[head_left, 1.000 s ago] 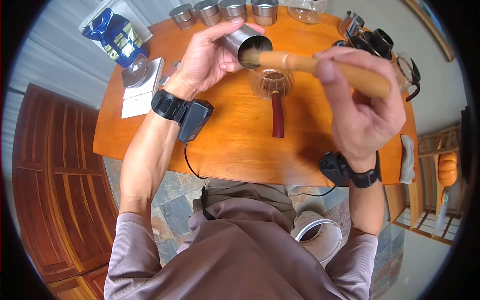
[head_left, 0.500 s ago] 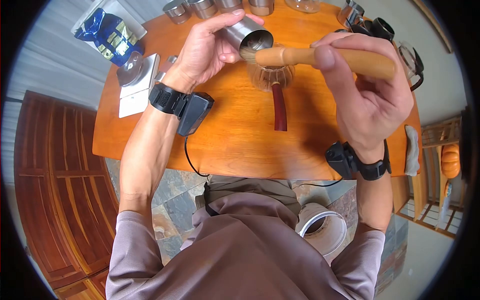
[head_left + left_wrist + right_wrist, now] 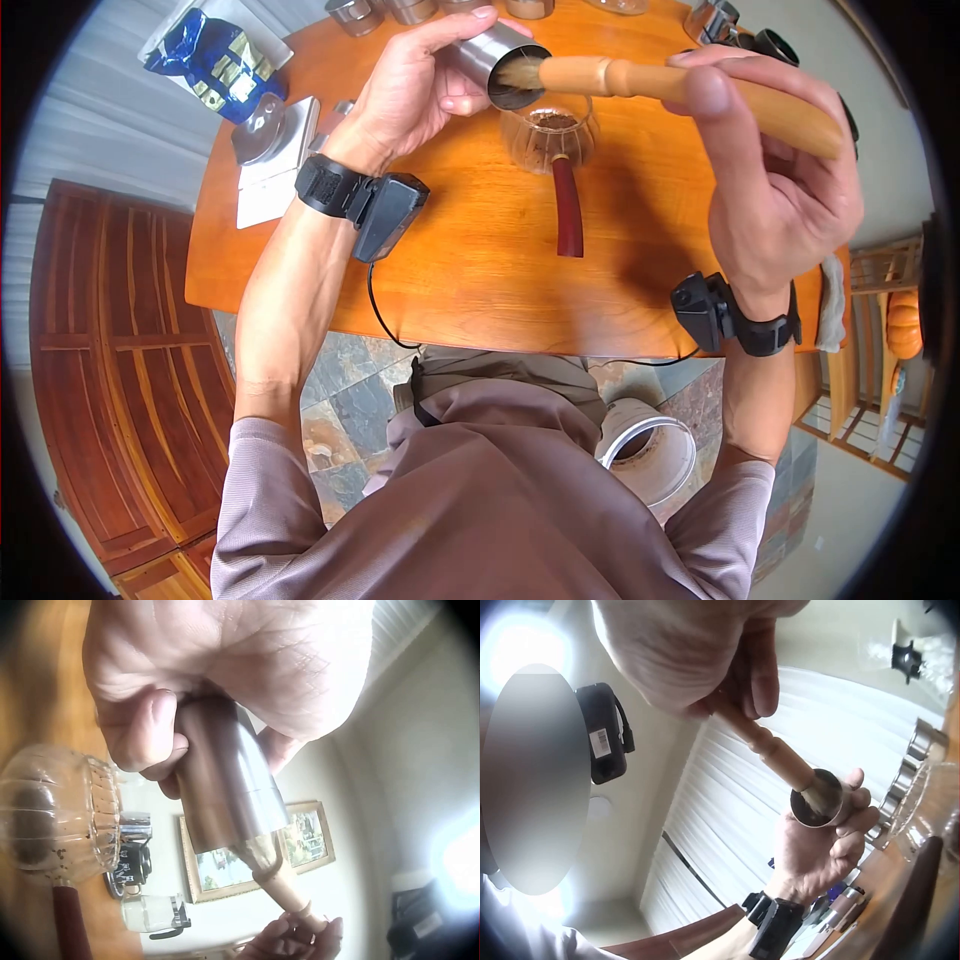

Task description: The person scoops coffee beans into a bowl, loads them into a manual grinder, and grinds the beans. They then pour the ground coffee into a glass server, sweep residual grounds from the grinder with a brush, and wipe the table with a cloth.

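My left hand (image 3: 400, 105) grips a metal cup (image 3: 487, 58), tipped on its side with its mouth towards the right. In my right hand (image 3: 785, 175) is a wooden-handled brush (image 3: 640, 80), held between thumb and fingers. Its pale bristles (image 3: 823, 796) reach into the cup's mouth in the right wrist view. Seen from the left wrist, the brush handle (image 3: 283, 891) slants out below the cup's rim. Close below the cup stands a ribbed glass pot (image 3: 525, 148) with a dark red handle (image 3: 568, 215); brown grounds (image 3: 553, 121) lie inside it.
Several metal cups (image 3: 410, 8) line the table's far edge. At the left are a white scale (image 3: 272, 190), a clear rounded dish (image 3: 258, 130) and a blue bag (image 3: 225, 70). A grey cloth (image 3: 831, 305) lies at the right edge, and a white bin (image 3: 675, 465) stands on the floor.
My right hand has shifted to the right with the brush. The bristles moved from the cup's lower rim back into its mouth. My left hand still holds the cup tilted.
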Demonstrator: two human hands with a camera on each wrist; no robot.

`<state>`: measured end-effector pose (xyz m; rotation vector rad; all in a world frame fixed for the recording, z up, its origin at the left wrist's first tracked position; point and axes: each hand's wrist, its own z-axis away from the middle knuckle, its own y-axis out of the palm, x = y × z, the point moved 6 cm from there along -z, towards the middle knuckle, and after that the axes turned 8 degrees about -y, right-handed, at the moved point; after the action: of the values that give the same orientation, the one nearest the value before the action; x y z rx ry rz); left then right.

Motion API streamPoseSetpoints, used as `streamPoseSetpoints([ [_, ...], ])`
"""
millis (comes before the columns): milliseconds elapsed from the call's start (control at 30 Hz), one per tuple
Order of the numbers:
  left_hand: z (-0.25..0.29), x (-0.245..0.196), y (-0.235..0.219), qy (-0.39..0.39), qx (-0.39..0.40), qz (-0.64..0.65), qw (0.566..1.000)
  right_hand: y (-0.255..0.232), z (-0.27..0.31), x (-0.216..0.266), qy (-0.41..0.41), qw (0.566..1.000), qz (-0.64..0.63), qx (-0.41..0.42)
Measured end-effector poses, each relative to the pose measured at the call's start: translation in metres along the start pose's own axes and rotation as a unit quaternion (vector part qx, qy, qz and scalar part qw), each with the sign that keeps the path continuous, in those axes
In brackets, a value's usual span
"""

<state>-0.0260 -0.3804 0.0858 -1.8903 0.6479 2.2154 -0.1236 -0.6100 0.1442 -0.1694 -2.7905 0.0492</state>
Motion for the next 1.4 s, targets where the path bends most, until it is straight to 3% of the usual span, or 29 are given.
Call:
streamPoseSetpoints([
  [67,0.001,0.001,-0.004,0.003,-0.023,-0.001,1.000,-0.001,-0.001,0.000,-0.017,1.000,-0.006,0.002],
  [133,-0.003,0.004,-0.007,-0.009,0.065,0.050,0.997,0.002,-0.002,0.001,-0.036,0.999,-0.011,0.004],
  [167,-0.003,0.005,-0.006,-0.009,0.064,0.050,0.997,0.006,-0.001,0.004,-0.060,0.998,0.013,0.017],
  [233,-0.004,0.009,-0.015,-0.009,-0.026,0.039,0.999,0.013,-0.002,0.004,-0.083,0.995,0.034,0.032],
  [300,-0.001,0.006,-0.008,-0.009,-0.034,0.035,0.999,0.021,0.001,0.016,-0.204,0.965,0.108,0.127],
  [367,-0.002,0.004,-0.010,-0.008,-0.041,0.031,0.999,0.019,0.007,0.020,-0.205,0.960,0.117,0.151],
  [467,-0.006,0.007,-0.015,-0.011,-0.020,0.049,0.999,0.015,0.019,0.015,-0.106,0.982,0.098,0.125],
  [500,-0.006,0.009,-0.015,-0.015,-0.017,0.056,0.998,0.017,0.022,0.014,-0.106,0.981,0.098,0.127],
  [567,-0.005,0.010,-0.011,-0.019,-0.012,0.063,0.998,0.009,0.025,0.007,-0.027,0.998,0.039,0.037],
  [633,-0.002,0.009,-0.008,-0.014,-0.051,0.050,0.997,0.006,0.020,0.007,-0.043,0.997,0.049,0.031],
  [733,-0.005,0.006,-0.008,-0.008,-0.031,0.045,0.998,0.007,0.013,0.015,-0.103,0.988,0.098,0.067],
  [800,-0.009,0.006,-0.012,-0.007,-0.027,0.048,0.998,0.016,0.014,0.025,-0.148,0.963,0.147,0.168],
  [967,-0.006,0.003,-0.008,-0.007,-0.059,0.024,0.998,0.008,0.016,0.017,-0.079,0.991,0.089,0.064],
  [1033,-0.007,-0.002,-0.001,-0.016,0.063,0.031,0.997,0.010,0.007,0.013,-0.130,0.984,0.099,0.073],
  [1067,-0.007,-0.003,0.006,-0.019,0.065,0.030,0.997,0.015,0.005,0.014,-0.157,0.979,0.100,0.086],
  [1133,-0.006,-0.006,0.007,-0.010,-0.077,0.044,0.996,0.019,-0.001,0.018,-0.180,0.969,0.112,0.125],
  [1167,-0.007,-0.005,0.004,-0.011,-0.078,0.043,0.996,0.024,-0.001,0.020,-0.203,0.958,0.119,0.166],
  [1233,-0.012,-0.008,0.008,-0.010,0.018,0.027,0.999,0.027,0.001,0.018,-0.197,0.954,0.124,0.187],
  [1333,-0.016,-0.008,0.012,-0.026,0.012,0.014,0.999,0.033,0.001,0.018,-0.175,0.949,0.155,0.213],
  [1367,-0.018,-0.010,0.006,-0.027,0.013,0.013,0.999,0.031,-0.002,0.014,-0.127,0.956,0.148,0.220],
  [1400,-0.022,-0.012,0.002,-0.035,0.063,-0.027,0.997,0.029,-0.005,0.010,-0.080,0.961,0.142,0.225],
])
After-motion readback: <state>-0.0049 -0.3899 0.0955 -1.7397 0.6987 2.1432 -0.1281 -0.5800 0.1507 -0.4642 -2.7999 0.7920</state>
